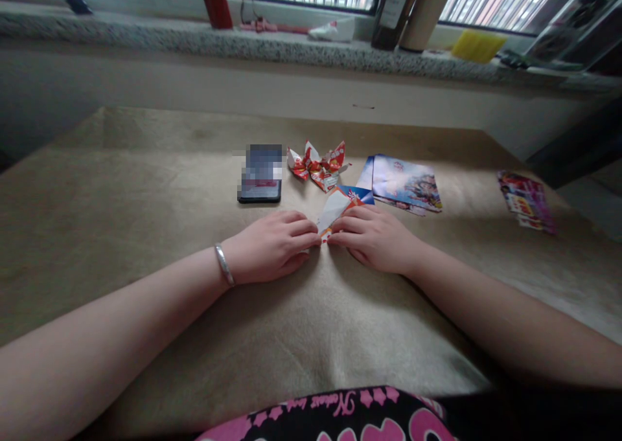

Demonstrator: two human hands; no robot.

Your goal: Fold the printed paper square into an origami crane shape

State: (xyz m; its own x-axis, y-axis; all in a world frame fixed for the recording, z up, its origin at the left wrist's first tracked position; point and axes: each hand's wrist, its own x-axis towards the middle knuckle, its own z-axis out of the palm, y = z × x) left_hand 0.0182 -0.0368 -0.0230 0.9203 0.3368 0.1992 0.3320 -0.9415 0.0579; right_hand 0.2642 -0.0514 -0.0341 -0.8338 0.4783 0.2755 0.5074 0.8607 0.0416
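Observation:
A partly folded sheet of printed paper (335,206), white, orange and blue, lies on the table between my hands. My right hand (374,237) covers its right side, thumb and fingers pressed together on it. At the paper's near, pointed corner, the fingertips of my left hand (276,245) pinch the edge. A silver bangle (224,265) circles my left wrist. Just beyond the paper stands a red and white folded-paper figure (318,166) with several pointed flaps. Parts of the paper under my fingers are hidden.
A phone (261,174), partly pixelated, lies behind my left hand. Printed sheets (408,182) are stacked beyond my right hand, and colourful papers (526,201) lie farther right. On the stone windowsill (282,43) are a red lighter-like object (216,4) and a yellow block (479,46).

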